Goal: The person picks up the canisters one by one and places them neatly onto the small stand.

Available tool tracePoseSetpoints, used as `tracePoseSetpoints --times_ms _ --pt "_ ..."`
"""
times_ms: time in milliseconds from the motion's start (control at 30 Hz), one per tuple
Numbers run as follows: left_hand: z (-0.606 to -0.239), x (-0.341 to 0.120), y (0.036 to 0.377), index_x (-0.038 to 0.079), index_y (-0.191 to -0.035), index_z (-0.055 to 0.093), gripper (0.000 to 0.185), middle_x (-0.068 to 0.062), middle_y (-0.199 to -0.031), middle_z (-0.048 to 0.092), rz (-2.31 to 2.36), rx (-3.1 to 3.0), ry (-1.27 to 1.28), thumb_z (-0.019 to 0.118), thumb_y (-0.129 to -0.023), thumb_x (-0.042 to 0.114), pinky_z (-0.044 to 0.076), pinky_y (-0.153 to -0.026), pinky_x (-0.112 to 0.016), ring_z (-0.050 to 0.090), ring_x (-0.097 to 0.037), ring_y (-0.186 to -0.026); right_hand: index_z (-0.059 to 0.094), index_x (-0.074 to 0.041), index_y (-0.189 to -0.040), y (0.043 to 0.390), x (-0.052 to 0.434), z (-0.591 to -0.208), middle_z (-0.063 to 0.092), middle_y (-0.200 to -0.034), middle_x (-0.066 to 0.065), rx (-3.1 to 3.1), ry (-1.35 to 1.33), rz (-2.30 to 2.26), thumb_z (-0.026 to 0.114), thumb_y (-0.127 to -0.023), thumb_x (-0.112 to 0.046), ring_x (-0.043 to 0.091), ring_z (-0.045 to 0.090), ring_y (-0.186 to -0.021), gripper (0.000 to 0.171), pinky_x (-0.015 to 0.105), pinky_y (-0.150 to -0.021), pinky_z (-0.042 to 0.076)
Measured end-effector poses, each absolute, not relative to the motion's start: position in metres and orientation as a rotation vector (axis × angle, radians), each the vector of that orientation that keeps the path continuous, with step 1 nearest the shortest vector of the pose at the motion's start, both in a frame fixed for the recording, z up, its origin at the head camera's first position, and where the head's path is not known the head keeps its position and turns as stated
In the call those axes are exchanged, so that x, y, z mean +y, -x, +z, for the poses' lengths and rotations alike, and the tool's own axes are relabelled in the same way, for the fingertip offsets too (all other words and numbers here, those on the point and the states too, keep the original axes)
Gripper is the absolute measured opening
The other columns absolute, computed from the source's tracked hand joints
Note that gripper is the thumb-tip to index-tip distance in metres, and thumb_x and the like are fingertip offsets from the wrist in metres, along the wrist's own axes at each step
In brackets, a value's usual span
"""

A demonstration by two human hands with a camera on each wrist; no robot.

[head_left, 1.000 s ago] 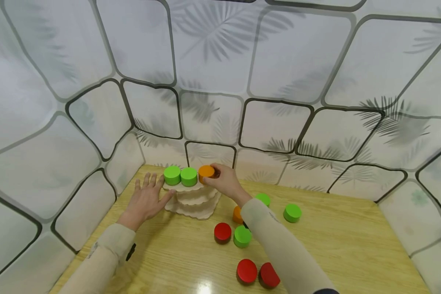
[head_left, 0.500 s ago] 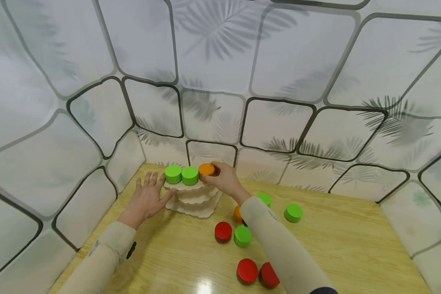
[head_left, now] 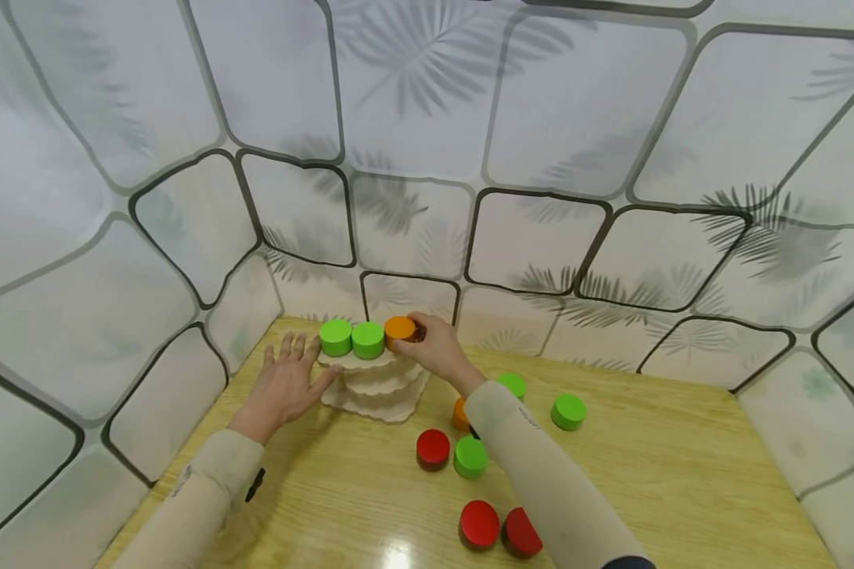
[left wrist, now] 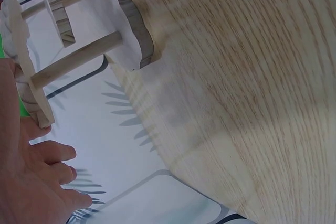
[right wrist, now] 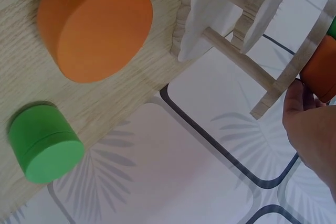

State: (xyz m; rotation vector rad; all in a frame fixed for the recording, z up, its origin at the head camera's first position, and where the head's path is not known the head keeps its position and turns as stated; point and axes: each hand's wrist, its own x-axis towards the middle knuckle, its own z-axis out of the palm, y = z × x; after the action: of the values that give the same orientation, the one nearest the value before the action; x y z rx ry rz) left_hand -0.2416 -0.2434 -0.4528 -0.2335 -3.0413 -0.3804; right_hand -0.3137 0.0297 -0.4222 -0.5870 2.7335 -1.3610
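The fingers [head_left: 414, 330] of the right hand [head_left: 434, 352] are clamped on an orange cylinder [head_left: 399, 330], holding it on the top tier of the white scalloped stand [head_left: 375, 383], just beside two green cylinders [head_left: 352, 338] that already sit in a row there. The left hand [head_left: 285, 387] lies flat on the bench [head_left: 683, 474] with its fingers spread and straight, the thumb touching the stand's left side as if to steady it.

By the look of it the top tier is nearly filled, while the two lower tiers appear bare. Loose on the bench lie three red cylinders [head_left: 480, 524], three more green ones [head_left: 568, 411] and another orange one [head_left: 459, 413], this last partly hidden behind the right sleeve [head_left: 534, 466]. Nothing stands between the hand and the stand; the patterned wall [head_left: 427, 158] is close behind it
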Motion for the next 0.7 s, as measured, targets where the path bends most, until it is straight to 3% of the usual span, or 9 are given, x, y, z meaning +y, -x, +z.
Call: tracePoseSetpoints --times_ms 133,200,333,467,700 --pt "-0.453 -0.242 0.242 -0.003 -0.164 0.029 0.088 -0.034 -0.169 0.023 -0.385 -3.041 0.237 0.036 -0.109 0.065 0.011 -0.124 -0.077 0.014 -0.055 -0.159 0.043 -0.006 -0.161 0.310 0.035 -0.422 0.060 -0.147 0.017 2.640 0.498 -1.478 0.080 -0.094 -0.027 0.032 0.064 -0.124 0.080 0.047 -0.106 0.056" --pt "-0.453 -0.242 0.242 -0.003 -0.164 0.029 0.089 -0.034 -0.169 0.023 -0.387 -3.039 0.238 0.036 -0.109 0.066 0.011 -0.124 -0.077 0.014 -0.055 -0.159 0.041 -0.010 -0.163 0.309 0.039 -0.422 0.057 -0.151 0.016 2.605 0.467 -1.527 0.081 -0.093 -0.029 0.031 0.062 -0.128 0.082 0.048 -0.108 0.055" --pt "-0.453 -0.242 0.242 -0.003 -0.164 0.029 0.089 -0.035 -0.169 0.023 -0.386 -3.043 0.232 0.036 -0.109 0.065 0.011 -0.124 -0.076 0.013 -0.055 -0.159 0.049 -0.013 -0.158 0.306 0.048 -0.423 0.060 -0.149 0.013 2.615 0.463 -1.553 0.081 -0.093 -0.032 0.031 0.062 -0.128 0.074 0.049 -0.108 0.054" --pt "-0.452 -0.243 0.241 -0.004 -0.164 0.028 0.088 -0.035 -0.168 0.023 -0.392 -3.044 0.228 0.036 -0.109 0.065 0.010 -0.124 -0.077 0.012 -0.055 -0.159 0.058 -0.008 -0.148 0.304 0.056 -0.425 0.065 -0.143 0.014 2.654 0.484 -1.555 0.079 -0.093 -0.032 0.033 0.064 -0.126 0.064 0.050 -0.104 0.055" --pt "-0.453 -0.244 0.241 -0.004 -0.164 0.028 0.089 -0.035 -0.168 0.023 -0.395 -3.041 0.234 0.036 -0.109 0.065 0.011 -0.124 -0.077 0.013 -0.056 -0.159 0.062 -0.005 -0.143 0.297 0.074 -0.427 0.067 -0.141 0.014 2.656 0.496 -1.564 0.079 -0.095 -0.030 0.032 0.063 -0.130 0.057 0.050 -0.108 0.052"
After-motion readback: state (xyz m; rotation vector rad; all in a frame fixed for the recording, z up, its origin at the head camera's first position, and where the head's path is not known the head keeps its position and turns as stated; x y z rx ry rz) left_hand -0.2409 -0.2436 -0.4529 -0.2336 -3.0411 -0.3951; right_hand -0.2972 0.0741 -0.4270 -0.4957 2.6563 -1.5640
